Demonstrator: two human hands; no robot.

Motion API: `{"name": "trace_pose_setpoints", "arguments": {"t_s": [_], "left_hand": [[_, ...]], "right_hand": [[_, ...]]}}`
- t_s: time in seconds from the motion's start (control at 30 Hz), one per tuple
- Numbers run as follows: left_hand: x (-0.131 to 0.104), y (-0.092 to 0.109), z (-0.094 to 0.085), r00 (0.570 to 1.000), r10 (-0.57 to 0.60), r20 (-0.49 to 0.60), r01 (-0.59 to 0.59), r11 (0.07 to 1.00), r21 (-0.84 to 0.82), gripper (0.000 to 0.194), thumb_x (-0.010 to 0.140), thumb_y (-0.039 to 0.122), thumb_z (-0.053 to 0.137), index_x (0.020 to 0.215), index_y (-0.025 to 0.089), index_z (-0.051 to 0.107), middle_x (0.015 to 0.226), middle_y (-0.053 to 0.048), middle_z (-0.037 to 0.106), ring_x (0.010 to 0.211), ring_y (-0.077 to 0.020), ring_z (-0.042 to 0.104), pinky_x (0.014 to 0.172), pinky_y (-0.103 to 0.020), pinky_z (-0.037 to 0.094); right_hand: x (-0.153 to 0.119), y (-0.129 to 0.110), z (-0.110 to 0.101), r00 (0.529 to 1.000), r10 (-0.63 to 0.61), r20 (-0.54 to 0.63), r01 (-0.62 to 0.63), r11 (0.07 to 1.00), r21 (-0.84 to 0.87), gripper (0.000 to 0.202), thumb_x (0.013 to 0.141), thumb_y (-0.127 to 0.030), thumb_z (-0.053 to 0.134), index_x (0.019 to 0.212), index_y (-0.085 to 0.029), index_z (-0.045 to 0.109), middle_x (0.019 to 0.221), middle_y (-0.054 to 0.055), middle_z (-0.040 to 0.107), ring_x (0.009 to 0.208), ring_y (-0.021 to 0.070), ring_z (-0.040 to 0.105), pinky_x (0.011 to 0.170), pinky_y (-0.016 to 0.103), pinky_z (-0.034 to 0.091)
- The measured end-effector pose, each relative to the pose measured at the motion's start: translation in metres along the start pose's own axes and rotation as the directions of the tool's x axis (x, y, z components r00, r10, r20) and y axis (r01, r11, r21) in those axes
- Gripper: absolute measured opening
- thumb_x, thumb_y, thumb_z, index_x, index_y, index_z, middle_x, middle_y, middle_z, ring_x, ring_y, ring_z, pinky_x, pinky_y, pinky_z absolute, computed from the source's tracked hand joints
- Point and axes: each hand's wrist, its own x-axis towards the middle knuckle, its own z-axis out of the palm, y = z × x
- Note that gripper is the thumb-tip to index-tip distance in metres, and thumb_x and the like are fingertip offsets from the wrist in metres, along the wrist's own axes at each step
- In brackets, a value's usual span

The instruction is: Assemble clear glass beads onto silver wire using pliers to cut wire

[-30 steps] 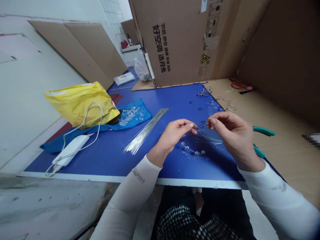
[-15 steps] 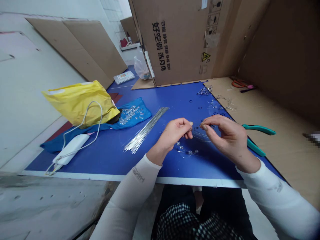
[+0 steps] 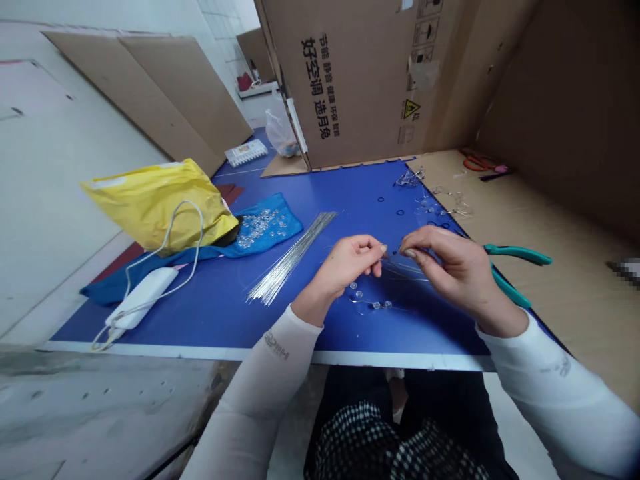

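Observation:
My left hand (image 3: 353, 263) is closed in a pinch, thumb against forefinger, on a thin wire that is hard to see at the fingertips. Below it is a curved beaded wire (image 3: 370, 303) with several clear round beads; where its end runs is hidden by the hand. My right hand (image 3: 450, 267) faces it a short way off, thumb and forefinger pinched together; what lies between them is too small to make out. Fine loose wires (image 3: 407, 270) show under the gap between the hands. Green-handled pliers (image 3: 517, 253) lie partly hidden beside my right hand.
A bundle of straight wires (image 3: 293, 260) lies left of my hands. Clear beads (image 3: 260, 227) rest on a blue cloth (image 3: 285, 207) by a yellow bag (image 3: 165, 207). Black rings (image 3: 400, 213) and finished-looking wire pieces (image 3: 410, 177) lie beyond. A large cardboard box (image 3: 360, 80) stands behind.
My right hand has shifted slightly left and up, and the gap between my fingertips is a little narrower. The beaded wire has slid slightly left. Both pinches stay closed.

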Motion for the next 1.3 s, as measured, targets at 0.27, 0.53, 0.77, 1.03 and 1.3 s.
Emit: {"name": "trace_pose_setpoints", "arguments": {"t_s": [0.27,0.53,0.77,1.03,1.3], "left_hand": [[-0.001,-0.001,0.001,1.000,0.002,0.021,-0.002,1.000,0.017,0.025,0.090,0.033,0.060,0.071,0.016,0.059,0.057,0.001,0.060,0.055,-0.0078,0.049,0.057,-0.023,0.036],[0.001,-0.005,0.002,0.999,-0.005,0.050,0.005,1.000,0.000,0.023,0.090,0.036,0.060,0.077,0.016,0.060,0.057,0.002,0.061,0.053,-0.0074,0.049,0.056,-0.023,0.036],[0.002,-0.006,0.004,0.998,-0.019,0.053,0.019,1.000,-0.006,0.020,0.090,0.033,0.059,0.080,0.016,0.060,0.056,0.003,0.061,0.052,-0.0074,0.049,0.055,-0.023,0.036],[0.000,-0.005,0.002,0.998,-0.010,0.060,0.008,0.999,0.038,0.025,0.089,0.035,0.061,0.074,0.015,0.063,0.059,0.002,0.061,0.056,-0.0075,0.049,0.058,-0.023,0.037],[-0.004,0.002,0.005,0.998,-0.023,0.054,0.022,1.000,0.016,0.013,0.082,0.021,0.058,0.073,0.014,0.065,0.061,0.001,0.061,0.059,-0.0080,0.052,0.059,-0.023,0.037]], "right_hand": [[0.000,-0.001,0.005,0.987,0.140,-0.076,-0.136,0.989,0.054,0.009,0.091,-0.021,0.062,0.087,-0.026,0.068,0.084,0.003,0.072,0.076,0.0191,0.066,0.073,0.036,0.051],[-0.003,0.002,0.012,0.952,0.276,-0.132,-0.267,0.960,0.083,0.007,0.089,-0.022,0.066,0.083,-0.023,0.070,0.077,0.001,0.072,0.070,0.0167,0.065,0.068,0.032,0.050],[-0.002,0.002,0.016,0.936,0.330,-0.125,-0.316,0.941,0.125,0.008,0.086,-0.022,0.067,0.078,-0.021,0.068,0.072,0.001,0.070,0.066,0.0156,0.064,0.064,0.031,0.049],[-0.001,0.000,0.014,0.914,0.380,-0.143,-0.345,0.912,0.224,0.010,0.086,-0.023,0.067,0.076,-0.021,0.065,0.070,0.000,0.068,0.065,0.0149,0.062,0.064,0.031,0.048],[0.003,0.002,0.015,0.882,0.454,-0.128,-0.391,0.855,0.340,0.011,0.084,-0.025,0.069,0.075,-0.021,0.064,0.068,0.000,0.066,0.062,0.0139,0.060,0.061,0.030,0.047]]}}
